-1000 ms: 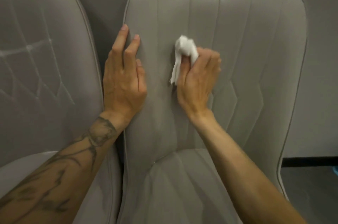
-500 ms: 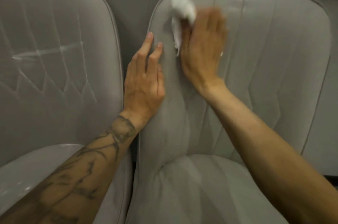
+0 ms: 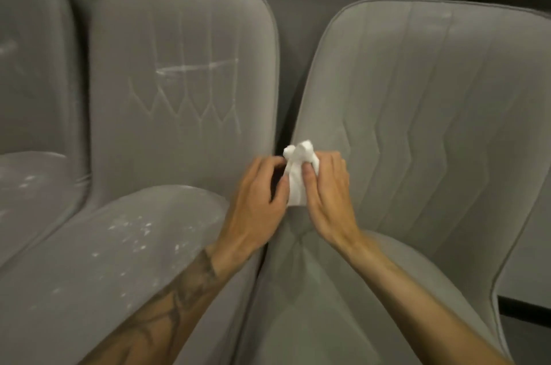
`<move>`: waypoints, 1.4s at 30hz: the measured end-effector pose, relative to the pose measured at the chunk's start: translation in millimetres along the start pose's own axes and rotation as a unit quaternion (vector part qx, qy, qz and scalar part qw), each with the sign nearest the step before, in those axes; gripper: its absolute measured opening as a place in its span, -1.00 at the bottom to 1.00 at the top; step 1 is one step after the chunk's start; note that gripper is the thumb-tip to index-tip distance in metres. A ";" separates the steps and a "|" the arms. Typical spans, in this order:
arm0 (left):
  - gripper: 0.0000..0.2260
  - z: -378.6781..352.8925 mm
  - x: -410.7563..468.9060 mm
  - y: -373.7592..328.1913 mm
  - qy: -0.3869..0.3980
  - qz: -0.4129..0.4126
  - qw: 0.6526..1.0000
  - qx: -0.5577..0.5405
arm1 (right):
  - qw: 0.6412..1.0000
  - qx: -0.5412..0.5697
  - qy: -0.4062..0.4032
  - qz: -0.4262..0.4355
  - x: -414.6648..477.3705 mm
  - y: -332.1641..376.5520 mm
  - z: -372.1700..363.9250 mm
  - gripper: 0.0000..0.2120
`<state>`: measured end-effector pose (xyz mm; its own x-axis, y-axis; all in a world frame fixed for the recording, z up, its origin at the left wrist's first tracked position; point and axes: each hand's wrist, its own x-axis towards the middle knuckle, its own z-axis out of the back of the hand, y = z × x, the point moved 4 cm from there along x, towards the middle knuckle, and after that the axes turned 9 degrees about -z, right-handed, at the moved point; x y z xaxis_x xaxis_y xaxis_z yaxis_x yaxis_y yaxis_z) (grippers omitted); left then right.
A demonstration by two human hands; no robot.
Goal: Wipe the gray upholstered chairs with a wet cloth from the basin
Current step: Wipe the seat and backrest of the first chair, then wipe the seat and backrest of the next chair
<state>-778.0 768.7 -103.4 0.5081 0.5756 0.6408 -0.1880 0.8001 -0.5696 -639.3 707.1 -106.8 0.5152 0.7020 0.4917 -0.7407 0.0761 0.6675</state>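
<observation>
Two gray upholstered chairs stand side by side. The right chair (image 3: 432,102) has a clean-looking backrest with zigzag seams. The left chair (image 3: 179,72) carries white streaks on its backrest and white specks on its seat. A crumpled white cloth (image 3: 298,176) sits low at the right chair's left edge, near the gap between the chairs. My right hand (image 3: 328,194) grips the cloth. My left hand (image 3: 259,200) is curled beside it, with fingers touching the cloth's left side. No basin is in view.
A third gray chair (image 3: 26,81) with white marks shows at the far left. A gray wall runs behind the chairs, with a dark band above it. A strip of dark floor (image 3: 524,317) lies at the lower right.
My right hand has brought the cloth from the top of the right backrest down to its lower left edge. My left hand left the backrest and met the cloth. The view shifted left.
</observation>
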 end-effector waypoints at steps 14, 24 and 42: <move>-0.78 98.6 -146.8 34.7 -0.011 0.220 0.975 0.028 | 0.970 -0.209 0.073 0.097 -115.3 81.5 -95.0 -0.72; -0.84 135.4 -226.9 57.1 0.158 0.237 0.918 0.275 | 0.925 -0.318 0.181 0.105 -176.8 68.4 -134.5 -0.81; -0.85 212.8 -224.5 195.2 0.148 -0.013 0.940 0.308 | 0.907 -0.334 0.257 0.011 -177.0 48.5 -175.8 -0.39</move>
<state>-1107.7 831.5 -249.0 0.7138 0.5547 0.4275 -0.5768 0.8118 -0.0903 -842.2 711.0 -259.8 0.3557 0.9327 0.0595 -0.9326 0.3500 0.0887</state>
